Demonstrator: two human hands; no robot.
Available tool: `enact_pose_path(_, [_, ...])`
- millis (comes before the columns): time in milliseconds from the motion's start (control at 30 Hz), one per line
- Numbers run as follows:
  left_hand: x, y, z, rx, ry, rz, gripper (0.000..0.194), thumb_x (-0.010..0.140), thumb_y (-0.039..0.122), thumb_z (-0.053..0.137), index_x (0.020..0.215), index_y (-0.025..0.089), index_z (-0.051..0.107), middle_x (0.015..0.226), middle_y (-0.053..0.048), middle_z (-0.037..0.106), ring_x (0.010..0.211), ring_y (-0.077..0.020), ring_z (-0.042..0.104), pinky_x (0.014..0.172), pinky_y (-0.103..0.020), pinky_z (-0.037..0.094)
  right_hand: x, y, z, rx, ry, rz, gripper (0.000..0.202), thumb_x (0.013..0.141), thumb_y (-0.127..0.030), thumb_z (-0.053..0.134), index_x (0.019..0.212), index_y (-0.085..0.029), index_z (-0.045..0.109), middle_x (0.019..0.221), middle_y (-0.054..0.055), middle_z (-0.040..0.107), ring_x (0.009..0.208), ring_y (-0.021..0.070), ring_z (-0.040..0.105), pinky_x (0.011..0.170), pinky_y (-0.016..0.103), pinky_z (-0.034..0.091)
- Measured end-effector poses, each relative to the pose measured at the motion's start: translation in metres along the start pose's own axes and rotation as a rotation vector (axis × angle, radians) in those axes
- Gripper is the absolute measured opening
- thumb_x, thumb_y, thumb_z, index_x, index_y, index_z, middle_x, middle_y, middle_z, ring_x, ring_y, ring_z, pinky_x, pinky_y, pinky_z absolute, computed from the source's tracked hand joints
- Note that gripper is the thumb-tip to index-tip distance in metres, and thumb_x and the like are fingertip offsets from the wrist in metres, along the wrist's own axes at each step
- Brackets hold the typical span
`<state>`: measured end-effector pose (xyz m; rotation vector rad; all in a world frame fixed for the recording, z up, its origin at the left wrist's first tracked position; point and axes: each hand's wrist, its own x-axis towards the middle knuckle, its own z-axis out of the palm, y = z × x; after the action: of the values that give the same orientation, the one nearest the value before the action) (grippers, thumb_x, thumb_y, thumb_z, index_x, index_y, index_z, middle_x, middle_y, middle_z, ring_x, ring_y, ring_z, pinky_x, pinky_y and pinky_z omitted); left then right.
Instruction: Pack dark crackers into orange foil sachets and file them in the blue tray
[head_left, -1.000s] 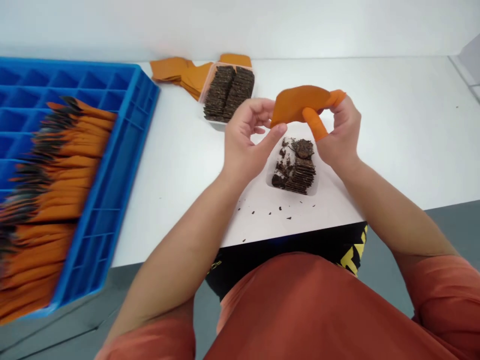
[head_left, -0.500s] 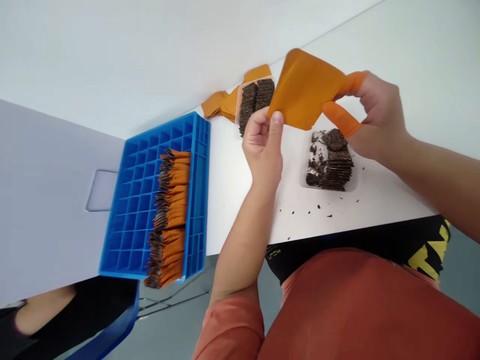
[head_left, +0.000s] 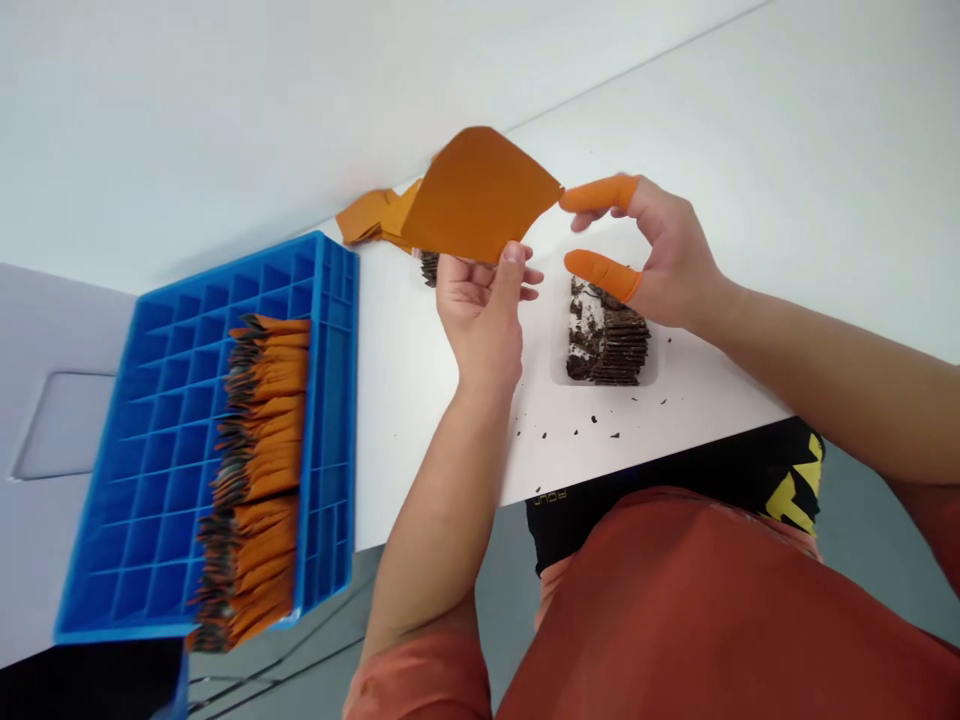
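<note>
An orange packet (head_left: 484, 195) is pinched at its lower edge by my left hand (head_left: 487, 310), raised over the white table. Orange covers sheathe the thumb and index finger of my right hand (head_left: 652, 240); these fingers are spread apart at the right of the packet, the index tip close to its corner. Whether that tip touches the packet I cannot tell. Beneath my right hand a clear tray (head_left: 559, 360) holds a stack of dark brown thin pieces (head_left: 622, 345) and crumbs.
A blue divided crate (head_left: 334, 420) at the left holds a row of filled orange packets (head_left: 270, 460). More orange packets (head_left: 375, 215) lie behind my left hand, beside partly hidden dark pieces (head_left: 429, 268). Dark crumbs dot the white table (head_left: 420, 400) near its front edge.
My right hand's fingers have moved off the packet's side and spread. In the picture the packet and both hands have shifted left, along with the crate and tray as the view turned.
</note>
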<state>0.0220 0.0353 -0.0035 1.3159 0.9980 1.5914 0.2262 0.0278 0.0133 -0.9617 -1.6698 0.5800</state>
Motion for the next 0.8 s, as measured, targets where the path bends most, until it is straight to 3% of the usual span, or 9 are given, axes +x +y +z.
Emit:
enact_pose_path(133, [-0.008, 0.005, 0.006, -0.015, -0.099, -0.059, 0.043, 0.085, 0.063, 0.094, 0.098, 0.029, 0.071, 0.097, -0.003, 0.078, 0.08, -0.0177, 0.074, 0.066, -0.032, 0.058, 0.005, -0.004, -0.002, 0.051, -0.033, 0.019, 0.046, 0.09, -0.075, 0.082, 0.118, -0.04, 0.074, 0.125, 0.004, 0.079, 0.12, 0.0264, 0.072, 0.112, 0.049, 0.061])
enact_pose_path(233, [-0.014, 0.005, 0.012, -0.058, -0.146, -0.022, 0.049, 0.082, 0.069, 0.095, 0.088, 0.027, 0.071, 0.091, -0.003, 0.075, 0.081, -0.0186, 0.073, 0.073, -0.035, 0.062, 0.01, -0.006, 0.0, 0.338, -0.087, 0.015, 0.044, 0.09, -0.078, 0.081, 0.101, -0.036, 0.078, 0.114, 0.002, 0.079, 0.108, 0.0227, 0.074, 0.096, 0.043, 0.063])
enact_pose_path(300, [-0.015, -0.001, 0.014, -0.052, -0.165, 0.04, 0.051, 0.081, 0.072, 0.094, 0.092, 0.027, 0.073, 0.096, -0.004, 0.076, 0.09, -0.0214, 0.075, 0.082, -0.039, 0.065, 0.011, -0.007, 0.002, 0.487, -0.086, 0.071, 0.046, 0.085, -0.077, 0.087, 0.092, -0.033, 0.078, 0.107, 0.001, 0.078, 0.102, 0.0212, 0.075, 0.087, 0.04, 0.063])
enact_pose_path(400, [-0.01, -0.013, 0.008, 0.103, -0.129, 0.197, 0.075, 0.076, 0.08, 0.094, 0.128, 0.031, 0.07, 0.128, -0.007, 0.075, 0.122, -0.029, 0.075, 0.102, -0.045, 0.065, 0.013, -0.003, -0.002, 0.371, -0.032, 0.098, 0.05, 0.082, -0.079, 0.088, 0.088, -0.03, 0.077, 0.102, 0.0, 0.077, 0.1, 0.0206, 0.072, 0.094, 0.041, 0.06])
enact_pose_path(467, [-0.004, -0.016, 0.0, 0.287, -0.082, 0.327, 0.103, 0.072, 0.079, 0.097, 0.154, 0.036, 0.052, 0.153, -0.01, 0.063, 0.146, -0.0347, 0.064, 0.116, -0.051, 0.059, 0.015, 0.003, -0.006, 0.18, -0.011, 0.035, 0.049, 0.082, -0.077, 0.089, 0.085, -0.03, 0.075, 0.102, 0.002, 0.076, 0.103, 0.0218, 0.069, 0.104, 0.044, 0.057])
enact_pose_path(567, [0.003, -0.009, -0.013, 0.498, -0.047, 0.495, 0.121, 0.073, 0.073, 0.101, 0.168, 0.039, 0.034, 0.171, -0.013, 0.047, 0.164, -0.0396, 0.046, 0.13, -0.059, 0.049, 0.018, 0.011, -0.012, 0.012, -0.05, -0.031, 0.046, 0.082, -0.071, 0.093, 0.08, -0.031, 0.07, 0.099, 0.004, 0.075, 0.104, 0.024, 0.065, 0.11, 0.047, 0.055])
enact_pose_path(667, [0.005, 0.005, -0.02, 0.586, -0.191, 0.583, 0.101, 0.078, 0.067, 0.099, 0.161, 0.038, 0.048, 0.164, -0.012, 0.057, 0.163, -0.0391, 0.048, 0.134, -0.06, 0.046, 0.019, 0.008, -0.012, -0.016, -0.1, -0.034, 0.051, 0.079, -0.073, 0.094, 0.074, -0.03, 0.065, 0.09, 0.004, 0.071, 0.097, 0.0239, 0.063, 0.104, 0.047, 0.057])
enact_pose_path(733, [0.003, 0.01, -0.021, 0.574, -0.341, 0.589, 0.072, 0.087, 0.065, 0.092, 0.147, 0.037, 0.063, 0.147, -0.01, 0.07, 0.15, -0.0376, 0.062, 0.128, -0.059, 0.052, 0.017, 0.001, -0.011, -0.027, -0.098, -0.027, 0.057, 0.077, -0.076, 0.093, 0.069, -0.03, 0.06, 0.084, 0.003, 0.069, 0.092, 0.0238, 0.063, 0.098, 0.048, 0.058])
enact_pose_path(800, [0.0, 0.01, -0.018, 0.514, -0.418, 0.575, 0.047, 0.098, 0.063, 0.082, 0.134, 0.034, 0.072, 0.129, -0.007, 0.077, 0.132, -0.0337, 0.074, 0.118, -0.057, 0.06, 0.015, -0.006, -0.01, -0.04, -0.058, -0.039, 0.063, 0.078, -0.081, 0.09, 0.065, -0.03, 0.056, 0.079, 0.003, 0.067, 0.087, 0.0239, 0.063, 0.093, 0.048, 0.059])
